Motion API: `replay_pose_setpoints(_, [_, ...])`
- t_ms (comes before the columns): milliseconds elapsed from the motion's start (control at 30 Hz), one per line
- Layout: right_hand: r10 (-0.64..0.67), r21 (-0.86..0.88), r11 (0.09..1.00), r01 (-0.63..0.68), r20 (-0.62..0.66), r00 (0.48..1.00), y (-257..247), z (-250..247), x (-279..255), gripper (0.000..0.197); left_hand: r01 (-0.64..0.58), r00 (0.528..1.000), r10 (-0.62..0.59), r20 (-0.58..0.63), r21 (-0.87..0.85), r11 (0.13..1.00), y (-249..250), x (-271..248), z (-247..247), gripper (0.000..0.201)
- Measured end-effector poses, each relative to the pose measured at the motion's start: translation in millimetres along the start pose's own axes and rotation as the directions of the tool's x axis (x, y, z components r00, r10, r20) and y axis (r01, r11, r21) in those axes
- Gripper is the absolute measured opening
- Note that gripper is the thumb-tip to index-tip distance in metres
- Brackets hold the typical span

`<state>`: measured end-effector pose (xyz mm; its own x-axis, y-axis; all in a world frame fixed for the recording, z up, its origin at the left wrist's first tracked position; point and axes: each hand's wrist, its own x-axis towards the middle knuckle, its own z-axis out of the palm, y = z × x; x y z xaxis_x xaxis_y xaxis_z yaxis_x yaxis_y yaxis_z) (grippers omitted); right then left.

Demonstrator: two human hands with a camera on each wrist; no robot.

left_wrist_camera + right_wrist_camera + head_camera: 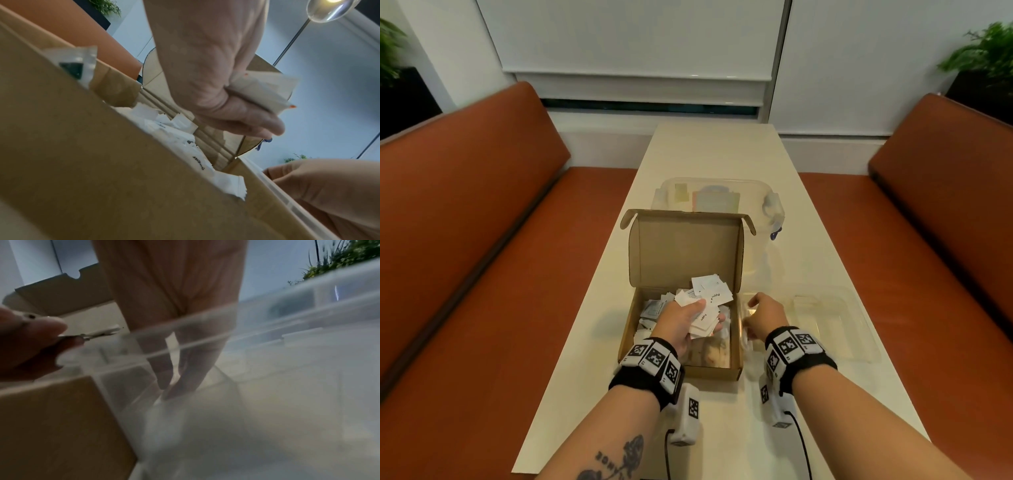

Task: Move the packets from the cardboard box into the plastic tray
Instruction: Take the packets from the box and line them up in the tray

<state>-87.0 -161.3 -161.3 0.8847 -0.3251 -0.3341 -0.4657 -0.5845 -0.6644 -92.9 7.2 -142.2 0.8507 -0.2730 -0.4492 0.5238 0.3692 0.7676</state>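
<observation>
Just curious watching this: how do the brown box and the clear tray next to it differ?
The cardboard box is opaque brown with a raised lid; the plastic tray is see-through and lidless. The box holds many packets; the tray looks nearly bare. Both sit on the table.

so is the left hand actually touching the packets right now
Touching. The left wrist view shows the left hand with fingers curled round a bunch of packets above the cardboard box.

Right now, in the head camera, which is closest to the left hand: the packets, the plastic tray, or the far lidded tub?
1. Packets: gripped in the left hand.
2. Plastic tray: right of the cardboard box.
3. Lidded tub: behind the box, farthest.
</observation>
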Motion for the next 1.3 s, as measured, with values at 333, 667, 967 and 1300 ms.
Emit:
replay_pose_setpoints(333, [-0.121, -0.234, 0.968, 0.093, -0.109, 0.987, -6, -9, 2, 0.022, 0.006, 1.000, -0.006, 0.015, -0.014, 1.000, 1, 3, 3, 0.025])
replay_pose_setpoints(667, [-0.092, -0.481, 0.873, 0.083, 0.004, 0.996, -6, -4, 2, 0.023, -0.007, 1.000, 0.007, 0.027, 0.018, 1.000, -2, 2, 5, 0.027])
replay_pose_setpoints(967, [-0.199, -0.568, 0.792, 0.222, 0.103, 0.975, -6, -4, -2, 0.025, -0.019, 0.999, 0.019, 0.028, 0.022, 1.000, -5, 1, 5, 0.021])
replay_pose_setpoints(1300, [-0.213, -0.648, 0.725, 0.235, 0.114, 0.970, 2, -5, -6, 0.025, 0.000, 1.000, -0.001, 0.029, 0.021, 1.000, -4, 0, 1, 0.024])
